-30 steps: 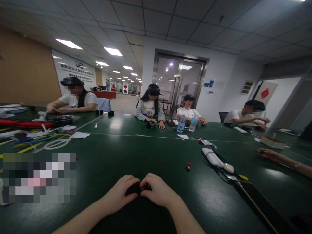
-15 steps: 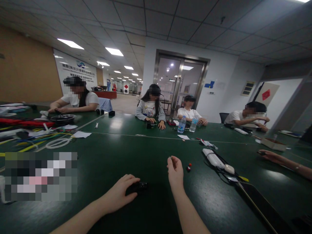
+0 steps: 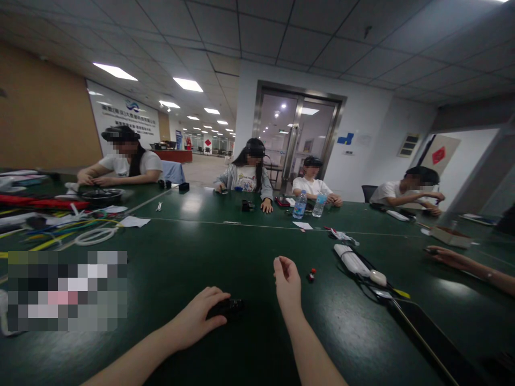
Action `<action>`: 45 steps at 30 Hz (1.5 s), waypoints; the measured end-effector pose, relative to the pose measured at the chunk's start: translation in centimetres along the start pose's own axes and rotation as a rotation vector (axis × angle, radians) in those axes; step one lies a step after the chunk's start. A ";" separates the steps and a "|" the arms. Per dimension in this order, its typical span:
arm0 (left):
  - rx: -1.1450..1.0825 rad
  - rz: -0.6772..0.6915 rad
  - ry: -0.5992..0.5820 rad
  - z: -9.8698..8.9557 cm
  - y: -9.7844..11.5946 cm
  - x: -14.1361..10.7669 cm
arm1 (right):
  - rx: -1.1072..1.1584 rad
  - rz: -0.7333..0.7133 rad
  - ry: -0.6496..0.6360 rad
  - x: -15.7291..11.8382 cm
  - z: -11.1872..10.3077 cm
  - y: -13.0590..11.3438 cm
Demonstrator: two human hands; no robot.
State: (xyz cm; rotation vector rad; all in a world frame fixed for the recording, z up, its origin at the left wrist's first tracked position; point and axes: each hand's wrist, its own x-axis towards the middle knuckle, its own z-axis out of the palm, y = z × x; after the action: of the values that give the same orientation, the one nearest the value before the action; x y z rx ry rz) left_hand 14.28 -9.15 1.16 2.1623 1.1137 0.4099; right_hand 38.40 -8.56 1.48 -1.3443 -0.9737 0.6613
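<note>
My left hand [image 3: 201, 313] rests low over the table, its fingers and thumb bent around a small black object [image 3: 235, 305]. That object has a blocky end sticking out past the fingertips; its other end is lost in shadow under the hand. To the right, my right hand [image 3: 288, 281] is raised a little with thumb and fingertips pinched together. Whatever is between those fingertips is too small to make out. Just beyond it on the right lies a small red and black piece [image 3: 311, 275].
On the dark green table [image 3: 193, 252], a white power strip [image 3: 351, 260] and a dark flat slab [image 3: 434, 332] lie right. Water bottles [image 3: 300, 206] stand farther back. Cables [image 3: 95, 236] clutter the left. Co-workers sit opposite; another person's hand [image 3: 446, 256] reaches in at right.
My hands keep nearly the same pose; the right one has shifted very slightly left. Across the table, a co-worker's hand has moved left, away from a black item.
</note>
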 end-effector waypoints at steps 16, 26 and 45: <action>-0.005 0.041 0.005 0.1 -0.1 -0.1 | -0.078 -0.028 -0.051 -0.4 0.1 -1.0; 0.006 0.030 0.075 0.1 -0.7 0.1 | -0.143 -0.048 -0.101 -1.1 0.6 -1.2; -0.002 0.080 0.101 0.3 -0.2 0.2 | -0.511 -0.269 -0.794 -4.0 2.3 -1.5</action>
State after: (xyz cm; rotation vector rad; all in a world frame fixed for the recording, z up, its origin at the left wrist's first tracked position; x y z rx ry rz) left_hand 14.41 -9.02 0.81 2.2108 1.0831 0.5620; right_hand 34.32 -11.14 2.03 -1.3538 -2.0331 0.7830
